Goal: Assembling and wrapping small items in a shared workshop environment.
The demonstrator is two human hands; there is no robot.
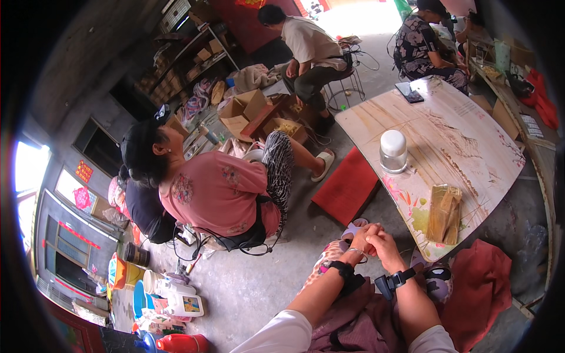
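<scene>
My left hand [361, 237] and my right hand [384, 245] are clasped together above my lap, fingers closed over each other. No object shows in either one. A bracelet and a dark strap circle the left wrist; another dark strap is on the right. Nearest to them, on the corner of a pale, flower-printed table [366, 120], lies a flat yellow-brown bundle [444, 215] that looks wrapped in clear film. Farther along the tabletop stand a glass jar with a white lid [393, 152] and a phone [409, 92].
A red flat-topped box [346, 185] sits on the floor by the table. Red cloth [479, 294] hangs at my right. A person in pink [215, 191] sits at left; others sit farther back. Cardboard boxes [242, 112], a white jug [182, 301] and a red flask [182, 343] stand around.
</scene>
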